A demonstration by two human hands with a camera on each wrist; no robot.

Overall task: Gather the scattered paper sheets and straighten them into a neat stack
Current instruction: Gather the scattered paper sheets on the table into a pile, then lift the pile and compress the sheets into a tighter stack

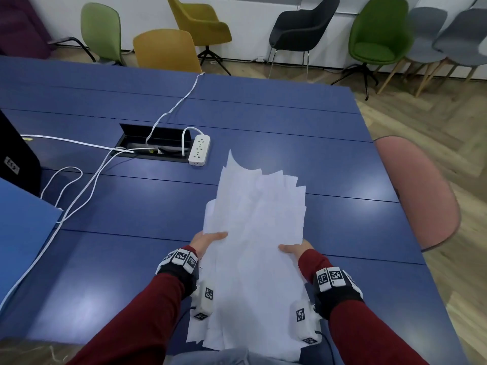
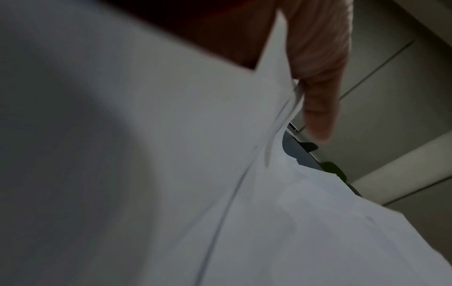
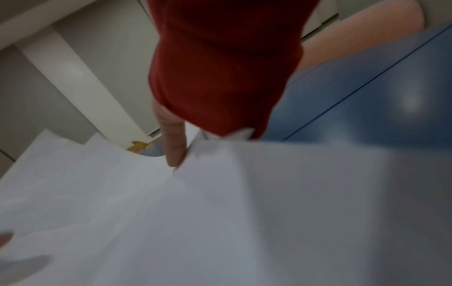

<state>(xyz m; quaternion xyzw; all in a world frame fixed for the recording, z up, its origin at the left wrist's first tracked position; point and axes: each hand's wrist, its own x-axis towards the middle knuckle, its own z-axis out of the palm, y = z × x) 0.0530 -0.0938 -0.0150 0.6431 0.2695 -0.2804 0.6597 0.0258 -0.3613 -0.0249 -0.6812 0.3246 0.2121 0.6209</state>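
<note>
A loose bundle of white paper sheets (image 1: 258, 233) is held above the blue table (image 1: 118, 259), its far corners fanned out unevenly. My left hand (image 1: 208, 239) grips the bundle's left edge, thumb on top. On the opposite edge my right hand (image 1: 293, 250) grips it the same way. The fingers under the paper are hidden. In the left wrist view the sheets (image 2: 146, 174) fill the frame, with my thumb (image 2: 318, 96) lying along their top. The right wrist view shows the sheets (image 3: 220, 212) with my right thumb (image 3: 175, 147) pressed on the edge.
A white power strip (image 1: 199, 150) sits beyond the paper beside an open cable box (image 1: 155, 142), and white cables (image 1: 79, 185) trail across the left of the table. A pink chair (image 1: 419, 191) stands at the right edge. Coloured chairs line the far wall.
</note>
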